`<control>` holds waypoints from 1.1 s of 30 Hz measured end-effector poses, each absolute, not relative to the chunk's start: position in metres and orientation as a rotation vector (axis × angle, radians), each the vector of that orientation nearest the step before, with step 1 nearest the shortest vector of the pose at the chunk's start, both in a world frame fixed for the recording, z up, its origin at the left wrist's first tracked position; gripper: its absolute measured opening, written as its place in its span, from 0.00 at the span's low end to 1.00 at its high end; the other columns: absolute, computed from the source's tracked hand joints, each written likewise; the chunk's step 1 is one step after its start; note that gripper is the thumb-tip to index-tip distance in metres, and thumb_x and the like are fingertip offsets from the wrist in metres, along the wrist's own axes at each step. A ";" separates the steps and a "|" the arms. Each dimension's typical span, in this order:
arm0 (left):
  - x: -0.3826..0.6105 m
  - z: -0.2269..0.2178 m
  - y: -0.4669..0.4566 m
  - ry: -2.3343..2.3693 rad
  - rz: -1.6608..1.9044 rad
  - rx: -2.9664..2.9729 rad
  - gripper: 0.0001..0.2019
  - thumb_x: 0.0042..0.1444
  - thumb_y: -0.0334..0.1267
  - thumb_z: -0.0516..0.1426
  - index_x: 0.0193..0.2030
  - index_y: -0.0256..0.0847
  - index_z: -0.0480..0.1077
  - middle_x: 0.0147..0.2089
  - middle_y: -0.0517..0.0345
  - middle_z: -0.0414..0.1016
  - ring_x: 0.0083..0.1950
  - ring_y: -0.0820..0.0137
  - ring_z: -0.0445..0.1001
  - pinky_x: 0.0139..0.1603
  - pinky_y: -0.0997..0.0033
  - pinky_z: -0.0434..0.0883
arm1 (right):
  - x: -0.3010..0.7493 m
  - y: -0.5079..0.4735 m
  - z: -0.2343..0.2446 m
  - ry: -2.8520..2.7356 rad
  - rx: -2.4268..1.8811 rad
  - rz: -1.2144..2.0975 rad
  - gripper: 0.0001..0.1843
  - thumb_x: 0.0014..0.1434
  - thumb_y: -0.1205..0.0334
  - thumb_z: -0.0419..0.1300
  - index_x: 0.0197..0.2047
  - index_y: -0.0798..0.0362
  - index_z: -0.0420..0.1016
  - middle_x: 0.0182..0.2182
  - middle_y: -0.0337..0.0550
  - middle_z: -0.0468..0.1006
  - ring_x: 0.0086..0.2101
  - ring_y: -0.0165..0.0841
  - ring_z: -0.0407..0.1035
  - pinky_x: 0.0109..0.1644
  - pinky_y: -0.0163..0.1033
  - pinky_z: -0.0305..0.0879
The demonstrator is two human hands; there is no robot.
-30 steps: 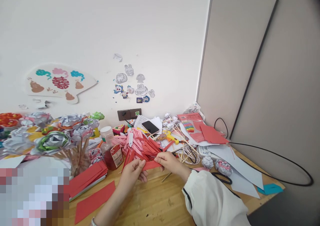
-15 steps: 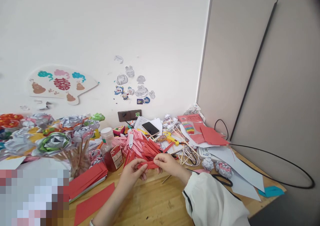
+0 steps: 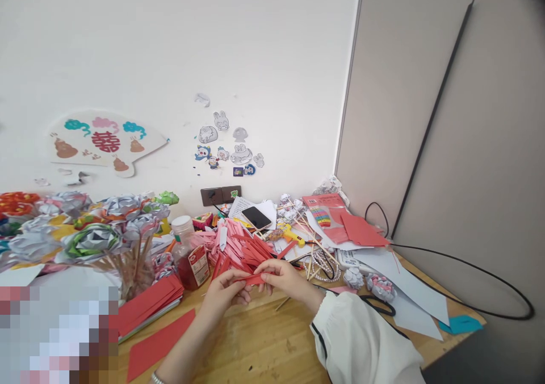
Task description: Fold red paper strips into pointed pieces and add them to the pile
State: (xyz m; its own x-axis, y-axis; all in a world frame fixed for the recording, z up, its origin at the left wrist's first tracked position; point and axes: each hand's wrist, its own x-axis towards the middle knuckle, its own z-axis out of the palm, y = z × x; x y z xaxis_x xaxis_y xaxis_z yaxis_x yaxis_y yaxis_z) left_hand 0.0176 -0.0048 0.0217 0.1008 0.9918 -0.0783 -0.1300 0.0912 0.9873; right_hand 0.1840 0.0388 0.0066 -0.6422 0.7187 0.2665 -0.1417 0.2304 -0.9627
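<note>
Between my hands, just above the wooden table, is a folded strip of red paper (image 3: 254, 279). My left hand (image 3: 227, 288) pinches its left end between thumb and fingers. Thumb and fingers of my right hand (image 3: 277, 277) are closed on the strip's right part, close to the left fingertips. Part of the strip is hidden by the fingers. Right behind my hands lies a heap of pink and red paper strips (image 3: 244, 246). A single red paper sheet (image 3: 159, 344) lies on the table left of my left forearm.
A stack of red paper (image 3: 149, 307), a jar of red liquid (image 3: 187, 262) and paper flowers (image 3: 91, 242) stand left. Behind lie a phone (image 3: 256, 218) and a yellow glue gun (image 3: 293, 235). Black-handled scissors (image 3: 378, 304), white paper (image 3: 419, 285) and a black cable (image 3: 468, 268) are right.
My right hand has shifted slightly left along the red strip, closer to my left hand. Less of the strip shows between the fingers.
</note>
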 end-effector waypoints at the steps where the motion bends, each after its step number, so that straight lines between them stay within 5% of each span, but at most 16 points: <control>1: 0.017 0.021 -0.004 1.078 1.137 1.084 0.12 0.34 0.40 0.60 0.27 0.38 0.65 0.19 0.62 0.72 0.19 0.72 0.70 0.22 0.73 0.66 | 0.183 0.039 0.006 -1.762 -0.535 1.507 0.14 0.50 0.58 0.54 0.39 0.56 0.66 0.22 0.38 0.70 0.22 0.25 0.64 0.24 0.30 0.60; 14: 0.025 0.018 -0.009 1.070 1.126 1.245 0.10 0.37 0.39 0.59 0.26 0.37 0.65 0.20 0.63 0.71 0.19 0.73 0.70 0.22 0.73 0.66 | 0.181 0.036 0.003 -1.576 -0.689 1.692 0.12 0.43 0.64 0.58 0.34 0.58 0.70 0.15 0.33 0.65 0.17 0.21 0.58 0.22 0.28 0.54; 33: 0.023 0.025 -0.013 0.971 1.286 0.983 0.08 0.37 0.35 0.59 0.25 0.37 0.65 0.21 0.62 0.72 0.19 0.76 0.67 0.22 0.76 0.63 | 0.186 0.041 0.009 -1.666 -0.492 1.570 0.11 0.48 0.59 0.56 0.34 0.57 0.66 0.21 0.35 0.68 0.19 0.26 0.66 0.27 0.34 0.62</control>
